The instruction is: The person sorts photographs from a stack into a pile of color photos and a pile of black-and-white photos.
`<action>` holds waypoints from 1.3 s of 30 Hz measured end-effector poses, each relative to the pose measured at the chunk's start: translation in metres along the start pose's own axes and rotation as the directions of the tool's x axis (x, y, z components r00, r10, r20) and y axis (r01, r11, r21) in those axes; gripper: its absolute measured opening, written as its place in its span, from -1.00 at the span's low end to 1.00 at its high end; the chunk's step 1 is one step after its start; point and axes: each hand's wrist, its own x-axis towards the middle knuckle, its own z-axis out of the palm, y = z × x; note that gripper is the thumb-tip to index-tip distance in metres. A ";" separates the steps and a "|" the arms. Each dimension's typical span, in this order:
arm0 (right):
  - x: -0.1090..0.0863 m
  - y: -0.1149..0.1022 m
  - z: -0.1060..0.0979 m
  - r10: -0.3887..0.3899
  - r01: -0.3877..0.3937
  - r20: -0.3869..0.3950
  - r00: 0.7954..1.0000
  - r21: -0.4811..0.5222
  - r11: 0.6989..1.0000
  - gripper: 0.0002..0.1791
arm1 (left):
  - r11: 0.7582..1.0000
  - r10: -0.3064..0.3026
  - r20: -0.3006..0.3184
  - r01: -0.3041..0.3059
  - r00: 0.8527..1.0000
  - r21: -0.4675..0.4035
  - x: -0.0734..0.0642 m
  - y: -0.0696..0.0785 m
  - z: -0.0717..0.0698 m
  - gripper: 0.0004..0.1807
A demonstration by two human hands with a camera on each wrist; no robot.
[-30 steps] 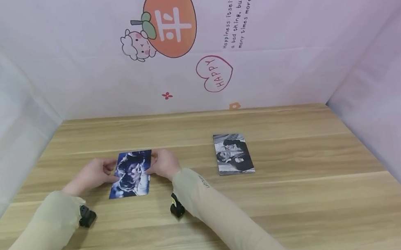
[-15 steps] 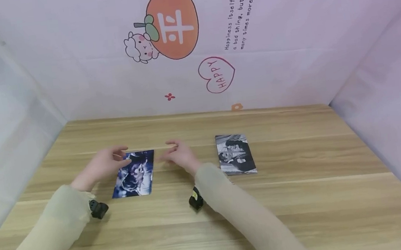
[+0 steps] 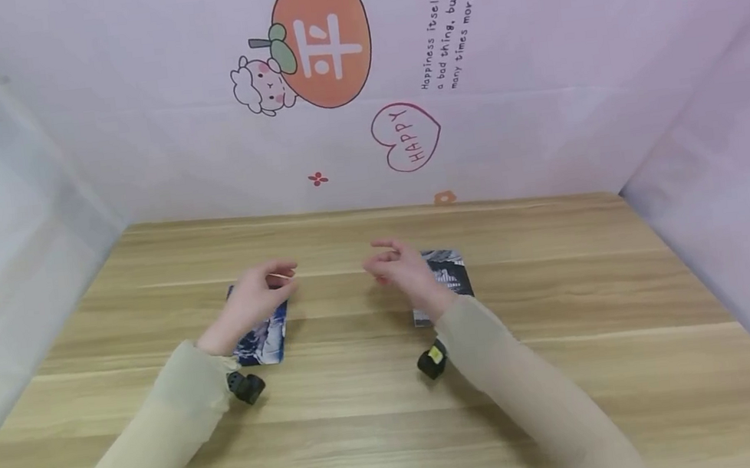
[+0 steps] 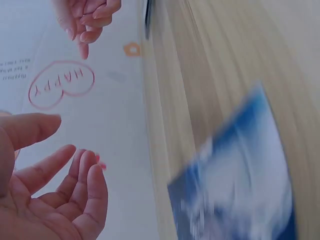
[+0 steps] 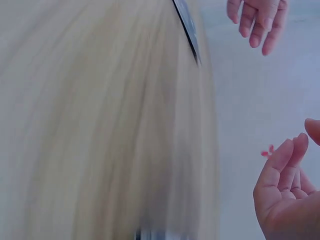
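Note:
A blue-toned photo card (image 3: 266,342) lies on the left of the table, partly hidden under my left hand (image 3: 250,300) in the head view. That hand is raised above the card, its fingers loosely bent with nothing between them. To the right, a stack of black-and-white photo cards (image 3: 450,272) lies partly covered by my right hand (image 3: 409,272). The right hand hovers in the air too, fingers relaxed and holding nothing. In the left wrist view the blue photo card (image 4: 240,180) shows blurred below the left hand (image 4: 55,195).
The wood-grain table (image 3: 370,435) ends at a white printed backdrop (image 3: 532,146) behind. White fabric walls (image 3: 6,230) close in both sides. A small black camera sits on each wrist, with the left one (image 3: 247,387) near the table.
Both hands have released the blue photo card and lifted off it. They have moved to the right, the right hand now reaching the black-and-white stack; the blue card stays put.

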 end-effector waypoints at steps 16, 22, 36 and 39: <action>-0.023 0.001 -0.094 -0.023 0.025 0.020 1.000 -0.104 0.994 -0.39 | 0.980 0.001 0.052 0.009 0.999 -0.197 0.028 0.042 0.059 -0.52; -0.031 0.000 -0.116 -0.008 0.016 0.041 0.999 -0.198 0.980 -0.33 | 0.973 0.007 0.099 0.016 0.995 -0.232 0.039 0.055 0.078 -0.52; -0.030 0.023 -0.143 0.018 -0.006 0.034 0.999 -0.326 0.945 -0.30 | 0.926 -0.097 0.172 0.152 0.980 -0.344 0.058 0.059 0.123 -0.56; -0.028 0.026 -0.146 0.039 -0.024 0.040 0.998 -0.324 0.946 -0.28 | 0.919 -0.128 0.189 0.188 0.974 -0.345 0.062 0.056 0.130 -0.51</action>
